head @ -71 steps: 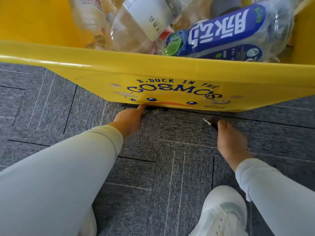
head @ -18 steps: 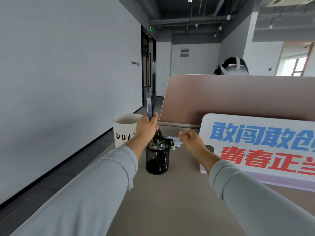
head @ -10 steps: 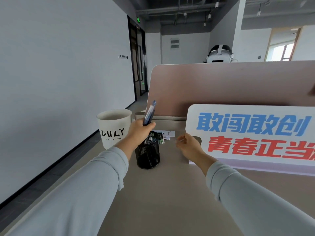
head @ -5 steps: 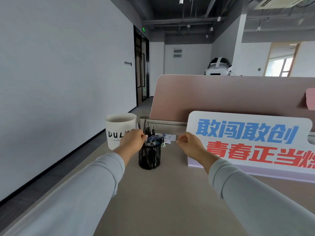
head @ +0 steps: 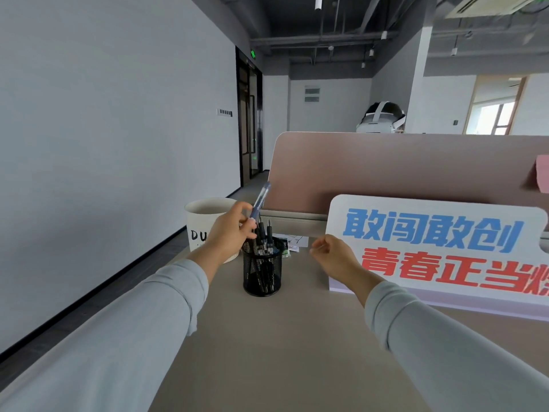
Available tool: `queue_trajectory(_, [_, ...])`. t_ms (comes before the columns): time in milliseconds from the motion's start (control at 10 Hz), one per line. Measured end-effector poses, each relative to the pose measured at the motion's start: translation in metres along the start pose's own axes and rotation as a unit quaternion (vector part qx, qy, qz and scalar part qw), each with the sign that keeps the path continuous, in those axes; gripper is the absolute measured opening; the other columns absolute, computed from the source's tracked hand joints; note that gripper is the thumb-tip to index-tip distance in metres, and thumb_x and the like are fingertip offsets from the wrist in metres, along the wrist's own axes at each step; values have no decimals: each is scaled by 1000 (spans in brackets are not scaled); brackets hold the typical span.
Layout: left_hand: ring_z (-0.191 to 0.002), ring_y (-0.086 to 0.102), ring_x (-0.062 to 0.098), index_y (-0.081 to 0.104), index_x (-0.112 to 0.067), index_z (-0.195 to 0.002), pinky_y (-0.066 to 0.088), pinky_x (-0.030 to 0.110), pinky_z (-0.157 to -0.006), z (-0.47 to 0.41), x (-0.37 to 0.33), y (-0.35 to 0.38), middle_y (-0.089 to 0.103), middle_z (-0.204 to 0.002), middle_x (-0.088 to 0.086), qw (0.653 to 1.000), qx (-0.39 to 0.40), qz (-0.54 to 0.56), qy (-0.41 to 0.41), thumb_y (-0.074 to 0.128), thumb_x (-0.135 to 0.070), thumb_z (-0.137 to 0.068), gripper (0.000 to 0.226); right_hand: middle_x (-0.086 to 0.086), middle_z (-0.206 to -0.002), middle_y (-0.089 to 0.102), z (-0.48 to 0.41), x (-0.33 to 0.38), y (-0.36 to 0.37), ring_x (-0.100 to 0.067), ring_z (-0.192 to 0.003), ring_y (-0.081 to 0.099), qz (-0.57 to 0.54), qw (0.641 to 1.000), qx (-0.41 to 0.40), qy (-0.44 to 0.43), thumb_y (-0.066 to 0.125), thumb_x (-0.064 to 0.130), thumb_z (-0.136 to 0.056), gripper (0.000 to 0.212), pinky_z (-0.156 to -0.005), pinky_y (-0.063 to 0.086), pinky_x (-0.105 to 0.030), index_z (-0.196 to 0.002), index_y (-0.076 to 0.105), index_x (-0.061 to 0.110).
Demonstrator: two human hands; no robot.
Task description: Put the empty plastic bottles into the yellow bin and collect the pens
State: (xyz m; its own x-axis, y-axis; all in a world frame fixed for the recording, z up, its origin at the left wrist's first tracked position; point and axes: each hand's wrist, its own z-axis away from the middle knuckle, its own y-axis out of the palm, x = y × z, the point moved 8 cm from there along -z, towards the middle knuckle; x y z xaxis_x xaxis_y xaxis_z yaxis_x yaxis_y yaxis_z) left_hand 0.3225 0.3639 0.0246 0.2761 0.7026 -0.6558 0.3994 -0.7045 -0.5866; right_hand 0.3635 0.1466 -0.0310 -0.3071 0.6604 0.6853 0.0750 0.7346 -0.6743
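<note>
Our left hand [head: 230,236] pinches the blue pen [head: 260,200], tilted just above the mesh holder [head: 263,275] below its fingers; we should aim the tip between the standing pens [head: 269,231], while our loosely curled, empty right hand [head: 335,260] could steady the holder

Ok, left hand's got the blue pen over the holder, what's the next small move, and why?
Probably lower the blue pen into the black mesh holder: the left hand grips it tilted just above the rim, where black pens already stand.
</note>
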Motion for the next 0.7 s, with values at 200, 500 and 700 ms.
queue_trajectory(200, [-84,65,19,27,-10,-113,51,31,-64,2,1,20,47,-88,0,997,37,55,-27,39,-3,-95,23,3,-95,54,-1,4,1,-15,-88,52,2,1000,-6,-1,53,19,-93,6,-85,45,-25,-97,49,20])
queue_trajectory(500, [-90,57,27,48,-15,-81,46,35,-77,17,11,15,63,-93,8,987,-1,-146,-60,56,-24,-89,15,3,-92,53,7,3,2,-13,-86,50,-14,1000,8,4,54,17,-93,4,-80,41,-21,-96,51,18])
queue_trajectory(700, [-95,58,22,55,-18,-81,45,32,-78,33,3,-21,64,-97,1,986,-28,-164,-25,58,-23,-85,7,-1,-100,58,16,13,-15,-13,-89,52,-24,999,24,-16,55,20,-92,9,-71,41,-19,-100,55,16])
